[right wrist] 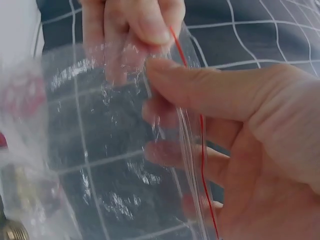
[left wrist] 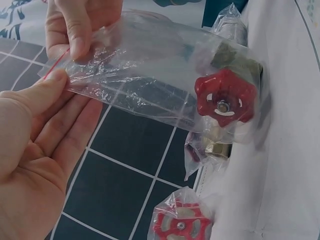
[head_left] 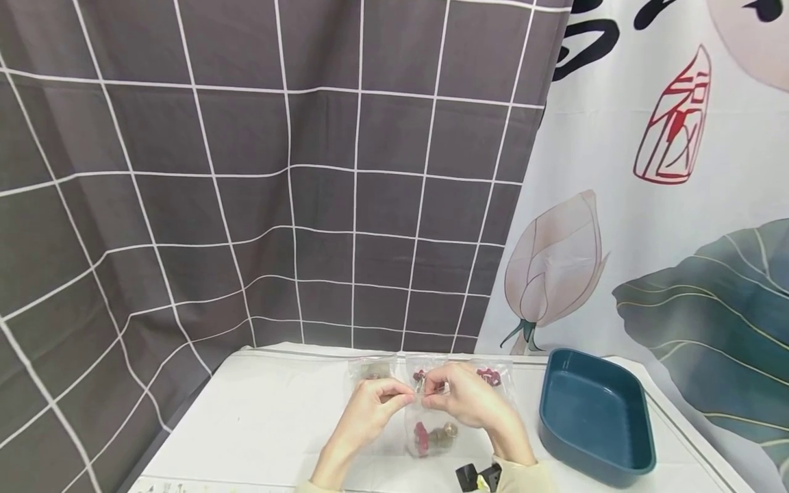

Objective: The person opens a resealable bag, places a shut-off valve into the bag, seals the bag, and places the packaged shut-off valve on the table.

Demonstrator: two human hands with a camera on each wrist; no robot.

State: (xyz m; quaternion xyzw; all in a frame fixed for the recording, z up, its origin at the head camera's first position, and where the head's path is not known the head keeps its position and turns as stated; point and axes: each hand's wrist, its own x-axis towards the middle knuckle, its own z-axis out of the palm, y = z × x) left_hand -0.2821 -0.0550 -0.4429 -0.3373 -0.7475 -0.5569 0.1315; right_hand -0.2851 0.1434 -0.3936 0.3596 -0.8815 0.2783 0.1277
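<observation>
Between both hands hangs a clear zip bag (left wrist: 150, 65) with a red seal line along its top. Inside, at its bottom, lies a brass valve with a red handwheel (left wrist: 225, 97); the head view shows it low on the white table. My left hand (head_left: 364, 414) pinches one end of the bag's top edge between thumb and fingers. Close beside it, my right hand (head_left: 471, 397) pinches the same edge, its thumb on the near face and its other fingers behind the film (right wrist: 270, 115).
More bagged valves with red handwheels lie behind the hands, one bag (head_left: 370, 370) left and another (head_left: 490, 376) right. A deep blue bin (head_left: 594, 428) stands at the table's right. A dark grid curtain (head_left: 394, 205) hangs behind the white table (head_left: 259, 411).
</observation>
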